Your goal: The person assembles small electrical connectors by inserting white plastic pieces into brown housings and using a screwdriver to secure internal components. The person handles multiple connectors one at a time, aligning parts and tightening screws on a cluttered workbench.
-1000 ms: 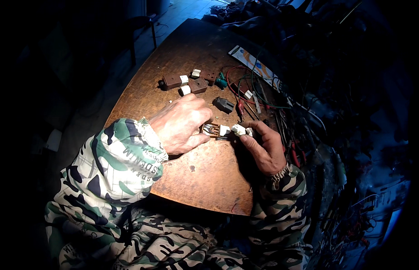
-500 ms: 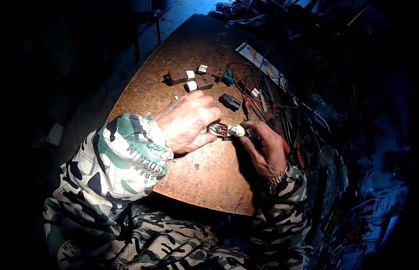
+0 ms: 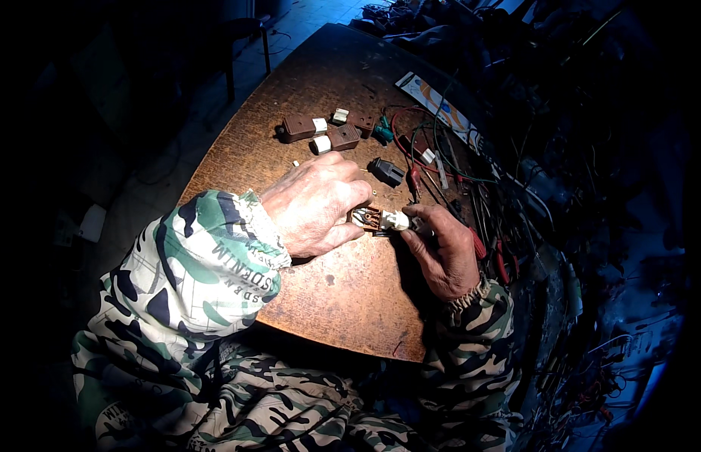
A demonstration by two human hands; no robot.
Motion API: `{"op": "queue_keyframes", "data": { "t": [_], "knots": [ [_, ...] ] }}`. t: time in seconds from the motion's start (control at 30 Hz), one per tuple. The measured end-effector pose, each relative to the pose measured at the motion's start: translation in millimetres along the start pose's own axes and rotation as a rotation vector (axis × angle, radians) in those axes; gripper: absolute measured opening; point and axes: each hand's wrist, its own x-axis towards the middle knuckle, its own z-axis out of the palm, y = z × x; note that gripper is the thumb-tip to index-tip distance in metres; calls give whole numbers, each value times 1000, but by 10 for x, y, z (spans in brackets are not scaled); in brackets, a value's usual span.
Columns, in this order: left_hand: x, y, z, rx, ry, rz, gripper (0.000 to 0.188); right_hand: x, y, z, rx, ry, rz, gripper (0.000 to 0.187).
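At far left, a camouflage sleeve (image 3: 207, 260) leads to the person's left hand. Above it, beyond the edge of the wooden tabletop (image 3: 343, 301), stands a dark seat (image 3: 241, 38) with thin legs. At the left of the tabletop's cluster lies a brown housing (image 3: 296, 129) with a white end; nearer the wrist is a small white bit (image 3: 295, 163). The left hand (image 3: 316, 205), palm down, has thumb and fingers clamped on the left end of an open brown casing (image 3: 372, 219), which shows pale parts inside and sits between the two hands, near the middle of the view. Behind the knuckles lie a ribbed brown block (image 3: 344, 136) with a white end and, just beyond, another partly hidden one. A green clip (image 3: 383, 132) and a black connector (image 3: 386, 172) follow. The casing's right end meets a white block (image 3: 395, 220); whether the two are joined cannot be told. Next come a red clip (image 3: 415, 178) and a printed card (image 3: 439, 109). The right hand (image 3: 445, 252) pinches the white block between thumb and forefinger. Farther right lie red handles (image 3: 501, 264) and tangled cables (image 3: 610, 384).
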Motion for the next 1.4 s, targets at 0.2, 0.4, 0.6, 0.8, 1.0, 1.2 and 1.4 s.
{"op": "queue_keyframes", "data": {
  "t": [0.2,0.4,0.6,0.8,1.0,1.2,1.4],
  "knots": [
    [-1,-8,2,-3,7,11,35,0,14,-2,-6,-11,4,27],
    [12,-3,-6,-18,5,11,35,-15,10,-30,29,-13,34,28],
    [4,-26,16,-20,25,33,35,-8,-10,-89,65,-70,68,28],
    [7,-48,12,-27,8,33,35,5,-88,-264,79,-269,120,26],
    [16,-11,3,-20,-7,15,36,-54,-55,-269,53,-297,69,25],
    [71,41,-39,-24,-21,38,37,-72,-75,-276,0,-322,34,26],
    [75,39,-34,10,-39,10,38,-79,-36,-288,79,-239,101,26]
  ]
}}
